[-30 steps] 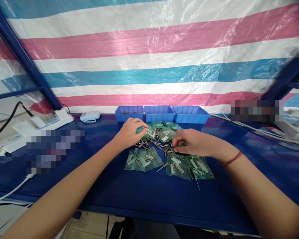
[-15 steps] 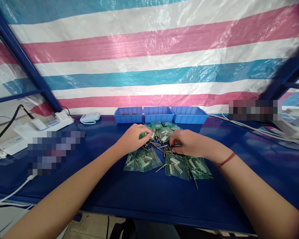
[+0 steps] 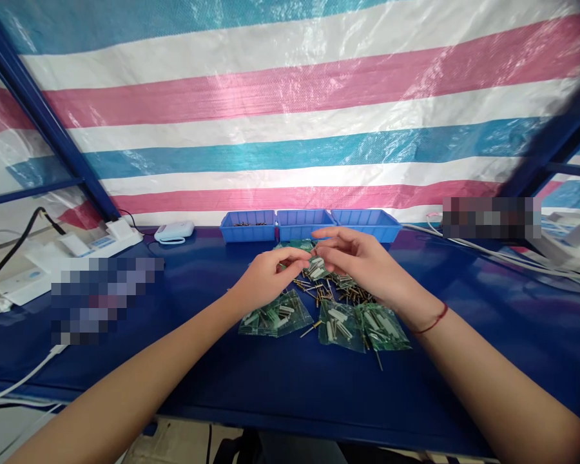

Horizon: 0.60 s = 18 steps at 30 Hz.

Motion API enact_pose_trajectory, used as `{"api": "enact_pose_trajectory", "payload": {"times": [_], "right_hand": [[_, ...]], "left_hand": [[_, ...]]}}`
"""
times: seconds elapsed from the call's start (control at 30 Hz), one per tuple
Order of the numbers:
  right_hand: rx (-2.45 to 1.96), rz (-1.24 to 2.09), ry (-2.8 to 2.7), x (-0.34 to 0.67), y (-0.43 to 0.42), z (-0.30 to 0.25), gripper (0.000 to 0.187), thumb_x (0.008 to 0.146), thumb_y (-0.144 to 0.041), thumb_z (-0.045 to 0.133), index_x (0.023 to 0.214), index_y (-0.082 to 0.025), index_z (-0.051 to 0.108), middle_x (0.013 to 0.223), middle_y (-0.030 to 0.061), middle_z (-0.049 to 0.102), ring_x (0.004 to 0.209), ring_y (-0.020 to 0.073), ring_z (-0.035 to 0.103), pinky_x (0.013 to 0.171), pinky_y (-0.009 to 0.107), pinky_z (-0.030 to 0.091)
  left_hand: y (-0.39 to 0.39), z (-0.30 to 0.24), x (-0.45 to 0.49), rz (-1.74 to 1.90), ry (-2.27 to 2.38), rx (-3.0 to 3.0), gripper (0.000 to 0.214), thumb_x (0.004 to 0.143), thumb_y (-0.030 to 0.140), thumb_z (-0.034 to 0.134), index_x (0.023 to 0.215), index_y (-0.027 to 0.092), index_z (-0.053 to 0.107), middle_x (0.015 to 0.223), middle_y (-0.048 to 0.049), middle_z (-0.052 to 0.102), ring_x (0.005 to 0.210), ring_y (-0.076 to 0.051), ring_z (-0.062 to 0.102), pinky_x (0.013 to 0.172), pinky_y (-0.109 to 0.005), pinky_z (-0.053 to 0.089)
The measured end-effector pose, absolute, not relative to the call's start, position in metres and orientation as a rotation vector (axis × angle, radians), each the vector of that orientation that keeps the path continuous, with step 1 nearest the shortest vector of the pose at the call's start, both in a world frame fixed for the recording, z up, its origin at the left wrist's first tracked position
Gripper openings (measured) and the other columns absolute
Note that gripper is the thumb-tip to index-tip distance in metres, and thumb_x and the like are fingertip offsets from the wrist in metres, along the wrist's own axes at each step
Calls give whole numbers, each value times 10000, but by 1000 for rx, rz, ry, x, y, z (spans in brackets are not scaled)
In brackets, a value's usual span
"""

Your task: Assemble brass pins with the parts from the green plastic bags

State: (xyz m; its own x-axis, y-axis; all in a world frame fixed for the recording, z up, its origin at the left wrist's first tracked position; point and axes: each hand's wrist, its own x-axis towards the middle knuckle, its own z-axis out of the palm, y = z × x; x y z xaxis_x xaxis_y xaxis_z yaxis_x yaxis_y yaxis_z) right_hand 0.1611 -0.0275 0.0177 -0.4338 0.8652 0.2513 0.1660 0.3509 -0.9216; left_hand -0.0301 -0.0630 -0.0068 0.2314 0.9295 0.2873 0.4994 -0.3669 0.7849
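Note:
My left hand hovers over the pile with thumb and fingers curled together near the tips; anything small between them is hidden. My right hand is raised beside it, fingers spread, its fingertips close to those of my left. Below lie loose metal rivets with gold-coloured ends and thin shanks. Around them are small clear green-tinted bags: a left bag, a middle bag and a right bag, holding white and metal cylindrical pieces. More bags lie behind, partly covered by my hands.
Three blue bins stand at the back: the left bin contains small brass-coloured pieces, beside a middle bin and a right bin. Left are a power strip and a pale blue case. Cables run along the right.
My right hand has lifted from the rivets, up and towards my left hand, its fingers spreading. My left hand has moved slightly right, bringing the fingertips of both close together.

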Motion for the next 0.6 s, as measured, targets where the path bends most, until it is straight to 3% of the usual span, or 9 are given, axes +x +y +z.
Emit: {"api": "enact_pose_trajectory", "payload": {"times": [0.13, 0.47, 0.6], "right_hand": [[-934, 1310, -1674, 157, -26, 11, 319, 770, -377, 681, 995, -153, 668, 656, 10, 605, 560, 108, 499, 474, 245, 368], [-941, 1418, -1642, 156, -22, 3, 337, 757, -495, 688, 818, -164, 681, 796, 31, 637, 569, 78, 440, 497, 231, 344], [-953, 1386, -1692, 156, -22, 1, 360, 785, -524, 649, 756, -166, 666, 747, 25, 624, 574, 89, 458, 520, 242, 367]], "left_hand": [[-65, -7, -26, 1063, 1235, 1768, 296, 905, 353, 532, 1140, 221, 653, 1087, -46, 705, 944, -190, 641, 769, -304, 505], [-60, -9, -29, 1090, 1226, 1688, 295, 901, 372, 520, 1086, 201, 673, 1025, -57, 707, 809, -163, 617, 606, -261, 467], [-62, -7, -28, 1095, 1233, 1685, 313, 901, 407, 505, 1044, 193, 682, 1000, -55, 702, 767, -154, 599, 577, -253, 444]]}}
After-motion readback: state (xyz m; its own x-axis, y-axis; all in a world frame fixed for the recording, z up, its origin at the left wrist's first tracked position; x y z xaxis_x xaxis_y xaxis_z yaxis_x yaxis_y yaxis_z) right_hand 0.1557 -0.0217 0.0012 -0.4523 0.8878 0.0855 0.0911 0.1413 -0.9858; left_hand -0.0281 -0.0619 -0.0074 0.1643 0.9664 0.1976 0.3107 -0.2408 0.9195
